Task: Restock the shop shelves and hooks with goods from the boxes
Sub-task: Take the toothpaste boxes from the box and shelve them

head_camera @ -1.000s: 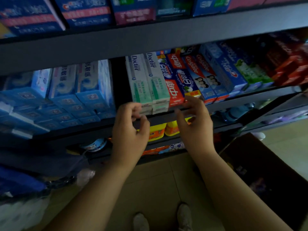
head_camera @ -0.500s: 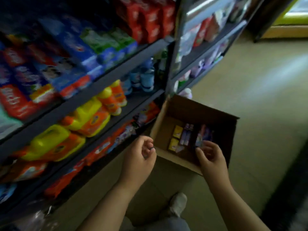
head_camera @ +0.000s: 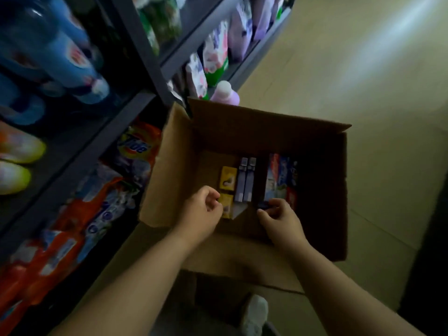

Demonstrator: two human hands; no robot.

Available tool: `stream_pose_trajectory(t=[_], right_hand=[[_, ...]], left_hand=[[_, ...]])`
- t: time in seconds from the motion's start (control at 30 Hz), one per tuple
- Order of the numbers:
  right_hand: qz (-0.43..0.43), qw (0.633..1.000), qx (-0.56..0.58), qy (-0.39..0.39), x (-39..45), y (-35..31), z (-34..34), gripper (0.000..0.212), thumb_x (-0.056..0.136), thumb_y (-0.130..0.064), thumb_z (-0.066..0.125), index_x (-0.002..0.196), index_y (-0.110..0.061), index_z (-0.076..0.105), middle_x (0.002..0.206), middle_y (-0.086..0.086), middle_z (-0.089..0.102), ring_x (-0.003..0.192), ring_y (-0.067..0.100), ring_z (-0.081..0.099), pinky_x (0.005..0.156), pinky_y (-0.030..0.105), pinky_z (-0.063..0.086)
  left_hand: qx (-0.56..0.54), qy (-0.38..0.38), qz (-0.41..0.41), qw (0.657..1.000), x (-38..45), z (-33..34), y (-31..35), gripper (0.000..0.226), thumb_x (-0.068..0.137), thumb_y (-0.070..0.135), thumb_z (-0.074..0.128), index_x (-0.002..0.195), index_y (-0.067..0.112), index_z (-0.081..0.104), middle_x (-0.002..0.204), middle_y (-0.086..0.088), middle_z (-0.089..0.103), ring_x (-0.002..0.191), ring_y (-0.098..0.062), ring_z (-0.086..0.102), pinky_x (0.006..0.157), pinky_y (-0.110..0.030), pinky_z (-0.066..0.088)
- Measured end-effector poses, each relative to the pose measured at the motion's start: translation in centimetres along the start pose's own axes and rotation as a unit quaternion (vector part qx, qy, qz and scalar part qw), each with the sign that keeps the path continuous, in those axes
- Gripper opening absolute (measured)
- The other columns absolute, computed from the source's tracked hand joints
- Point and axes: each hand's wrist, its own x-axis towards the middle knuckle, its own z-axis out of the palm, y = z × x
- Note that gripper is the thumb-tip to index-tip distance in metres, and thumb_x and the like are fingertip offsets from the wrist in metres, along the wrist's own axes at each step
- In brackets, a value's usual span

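Both hands reach into the open cardboard box (head_camera: pixel 174 166) on the floor beside the shelves (head_camera: pixel 155 69). The left hand (head_camera: pixel 201 212) is loosely curled, empty, over the yellow packets (head_camera: pixel 228 181). The right hand (head_camera: pixel 281 220) seems to pinch a small dark packet (head_camera: pixel 263 204) near the toothpaste cartons (head_camera: pixel 278 175).

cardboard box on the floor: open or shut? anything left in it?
Open and partly stocked. The cardboard box has its flaps folded out; yellow packs, purple cartons and blue cartons sit on its bottom.
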Motion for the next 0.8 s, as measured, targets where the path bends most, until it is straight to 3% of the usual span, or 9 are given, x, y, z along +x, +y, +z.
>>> stream_pose_trajectory(t=[0.17, 0.23, 0.4, 0.53, 0.67, 0.8], right_hand=[[-0.013, 0.996, -0.089, -0.030, 12.9, 2.7, 4.8, 0.046, 0.093, -0.028, 0.060, 0.135, -0.016, 0.043, 0.089, -0.009, 0.053, 0.080, 0.008, 0.057, 0.073, 0.027, 0.051], [-0.032, 0.990, -0.132, -0.043, 17.8, 3.5, 6.4, 0.049, 0.094, -0.027, 0.059, 0.137, -0.013, 0.040, 0.109, 0.002, 0.060, 0.096, 0.019, 0.060, 0.080, 0.030, 0.050], [-0.053, 0.988, -0.142, 0.005, 26.5, 7.2, 10.8, 0.058, 0.091, -0.026, 0.062, 0.138, -0.005, 0.035, 0.139, 0.017, 0.044, 0.125, 0.033, 0.047, 0.096, 0.036, 0.041], [-0.036, 0.993, -0.108, 0.043, 28.1, 10.4, 13.6, 0.082, 0.086, -0.028, 0.070, 0.147, -0.004, 0.021, 0.148, 0.018, 0.029, 0.137, 0.032, 0.031, 0.110, 0.035, 0.030], [-0.014, 0.996, -0.079, 0.028, 27.8, 12.4, 14.6, 0.102, 0.081, -0.029, 0.076, 0.151, -0.008, 0.005, 0.154, 0.016, 0.021, 0.141, 0.030, 0.024, 0.112, 0.033, 0.026], [-0.020, 0.997, -0.069, 0.014, 27.2, 13.5, 15.4, 0.115, 0.079, -0.029, 0.077, 0.152, -0.016, -0.012, 0.158, 0.012, 0.014, 0.142, 0.028, 0.025, 0.111, 0.032, 0.027]], left_hand=[[0.074, -0.040, -0.006, 0.996, 12.4, 3.3, -4.9, 0.015, 0.094, 0.019, 0.056, 0.107, 0.024, 0.053, 0.091, 0.009, 0.053, 0.080, -0.007, 0.053, 0.062, -0.020, 0.045], [0.105, -0.041, 0.012, 0.994, 17.0, 4.6, -6.4, 0.019, 0.092, 0.020, 0.058, 0.111, 0.020, 0.055, 0.092, 0.006, 0.054, 0.083, -0.011, 0.054, 0.065, -0.022, 0.044], [0.098, -0.025, 0.036, 0.994, 25.8, 8.4, -9.0, 0.024, 0.091, 0.011, 0.057, 0.116, 0.011, 0.057, 0.086, 0.002, 0.054, 0.075, -0.011, 0.052, 0.055, -0.015, 0.037], [-0.007, -0.038, 0.014, 0.999, 27.9, 10.9, -11.2, 0.024, 0.093, 0.003, 0.053, 0.116, 0.008, 0.053, 0.075, 0.003, 0.048, 0.063, -0.006, 0.048, 0.043, -0.009, 0.039], [-0.056, -0.059, -0.033, 0.996, 27.8, 11.9, -13.7, 0.014, 0.093, 0.005, 0.056, 0.105, 0.013, 0.054, 0.080, 0.001, 0.053, 0.075, -0.015, 0.055, 0.066, -0.026, 0.048], [-0.066, -0.065, -0.054, 0.994, 27.6, 12.0, -15.1, 0.018, 0.092, 0.007, 0.057, 0.082, 0.020, 0.050, 0.078, -0.001, 0.054, 0.066, -0.013, 0.052, 0.057, -0.023, 0.041]])
